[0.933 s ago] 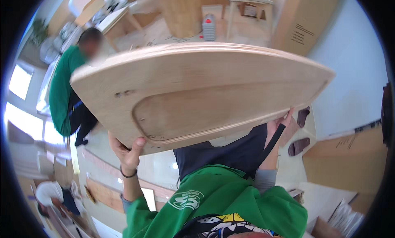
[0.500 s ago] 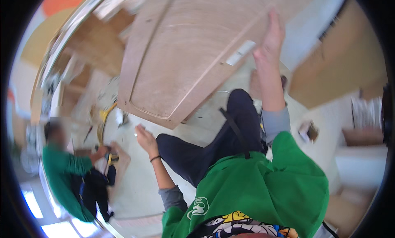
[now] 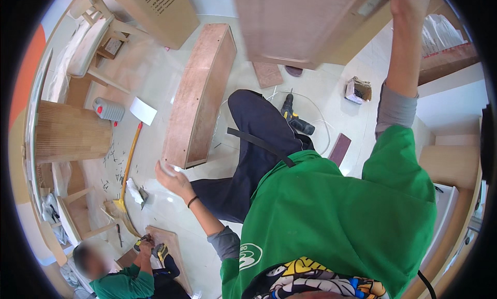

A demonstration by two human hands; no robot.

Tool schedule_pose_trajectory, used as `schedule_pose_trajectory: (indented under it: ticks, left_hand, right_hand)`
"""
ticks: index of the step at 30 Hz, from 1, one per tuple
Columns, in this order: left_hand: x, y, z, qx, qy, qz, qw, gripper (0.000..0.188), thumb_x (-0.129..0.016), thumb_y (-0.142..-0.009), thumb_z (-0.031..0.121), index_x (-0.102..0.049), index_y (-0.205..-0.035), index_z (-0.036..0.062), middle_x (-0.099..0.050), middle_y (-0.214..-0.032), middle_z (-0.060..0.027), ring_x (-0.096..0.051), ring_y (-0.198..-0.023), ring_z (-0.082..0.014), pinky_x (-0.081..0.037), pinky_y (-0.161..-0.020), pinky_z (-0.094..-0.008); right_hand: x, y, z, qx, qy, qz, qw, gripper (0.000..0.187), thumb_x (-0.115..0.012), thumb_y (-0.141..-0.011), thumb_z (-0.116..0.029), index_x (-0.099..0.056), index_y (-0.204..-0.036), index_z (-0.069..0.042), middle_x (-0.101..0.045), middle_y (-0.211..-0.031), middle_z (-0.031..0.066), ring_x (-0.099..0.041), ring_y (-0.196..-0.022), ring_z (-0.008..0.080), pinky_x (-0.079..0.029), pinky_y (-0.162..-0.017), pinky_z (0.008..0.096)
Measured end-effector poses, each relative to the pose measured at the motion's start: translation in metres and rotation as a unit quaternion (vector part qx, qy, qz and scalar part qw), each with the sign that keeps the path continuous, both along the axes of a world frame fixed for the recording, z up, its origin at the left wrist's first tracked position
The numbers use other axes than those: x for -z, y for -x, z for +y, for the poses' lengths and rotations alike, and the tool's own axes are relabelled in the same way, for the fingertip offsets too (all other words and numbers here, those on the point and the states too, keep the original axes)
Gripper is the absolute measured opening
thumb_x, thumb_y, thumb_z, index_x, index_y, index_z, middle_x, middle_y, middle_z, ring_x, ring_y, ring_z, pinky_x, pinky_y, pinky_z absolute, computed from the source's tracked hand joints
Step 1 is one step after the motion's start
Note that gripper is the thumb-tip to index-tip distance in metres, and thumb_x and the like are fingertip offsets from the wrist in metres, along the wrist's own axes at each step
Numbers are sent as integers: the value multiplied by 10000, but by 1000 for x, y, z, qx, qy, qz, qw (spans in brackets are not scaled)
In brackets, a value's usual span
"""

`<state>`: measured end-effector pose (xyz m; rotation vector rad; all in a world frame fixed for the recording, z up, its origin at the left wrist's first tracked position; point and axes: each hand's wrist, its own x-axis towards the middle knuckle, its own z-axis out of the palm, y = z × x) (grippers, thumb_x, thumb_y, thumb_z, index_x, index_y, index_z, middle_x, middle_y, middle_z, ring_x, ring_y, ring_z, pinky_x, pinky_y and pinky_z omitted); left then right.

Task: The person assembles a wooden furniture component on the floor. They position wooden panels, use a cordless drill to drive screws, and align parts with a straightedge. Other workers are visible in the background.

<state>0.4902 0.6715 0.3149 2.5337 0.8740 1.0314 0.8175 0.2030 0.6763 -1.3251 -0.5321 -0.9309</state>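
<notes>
My right hand (image 3: 409,6) reaches up to the right and is closed on the edge of a large reddish-brown wooden panel (image 3: 295,25). The panel is slightly blurred, and its upper part runs out of view. My left hand (image 3: 175,181) is open, fingers apart, beside the near end of a long narrow wooden box (image 3: 199,92). Whether its fingertips touch the box I cannot tell. A black and yellow cordless drill (image 3: 295,115) lies on the floor by my knee, near a white cable.
A small open carton (image 3: 358,90) and a dark red board (image 3: 339,149) lie right of the drill. At lower left a co-worker (image 3: 124,278) holds a drill over a board. A yellow-handled broom (image 3: 129,164), grey jug (image 3: 108,109) and tall carton (image 3: 160,14) stand or lie leftward.
The panel has swung away to the right with my right hand, uncovering the long wooden box. My view has turned, and my left hand's fingers have spread.
</notes>
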Motion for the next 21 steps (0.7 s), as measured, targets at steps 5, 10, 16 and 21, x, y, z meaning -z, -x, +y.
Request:
schedule_pose_trajectory:
  ticks: [5, 10, 16, 21]
  left_hand:
    - [46, -49, -17, 47, 56, 235, 969, 702, -484, -973, 477, -290, -1503, 59, -278, -1541, -226, -194, -1443, -415, -143, -1155, -568]
    - [89, -46, -20, 31, 17, 334, 942, 788, -465, -953, 551, -175, -1561, 141, -120, -1609, -198, -72, -1486, -401, -82, -1139, -642]
    - [74, -49, -26, 63, -10, 342, 938, 874, -651, -876, 348, -152, -1565, 145, -116, -1609, -202, -130, -1470, -426, -171, -1128, -635]
    - [70, -48, -27, 50, 1, 357, 933, 920, -699, -846, 264, -138, -1567, 149, -107, -1611, -203, -133, -1469, -429, -184, -1127, -629]
  right_hand:
    - [79, -62, -94, 91, -31, 16, 995, 425, -703, -902, -301, -625, -1169, 20, -674, -1075, 88, -623, -959, 160, -488, -843, 286]
    - [141, -101, -134, 231, -23, 53, 971, 481, -685, -913, -362, -634, -1118, 70, -672, -1104, 127, -613, -987, 188, -477, -883, 316]
    - [200, -131, -205, 317, -105, 132, 933, 606, -635, -921, -485, -643, -1080, 100, -677, -1052, 135, -615, -933, 195, -487, -835, 326]
    - [243, -170, -266, 337, -116, 194, 914, 742, -565, -928, -572, -616, -1115, 144, -665, -1079, 174, -614, -962, 241, -485, -867, 351]
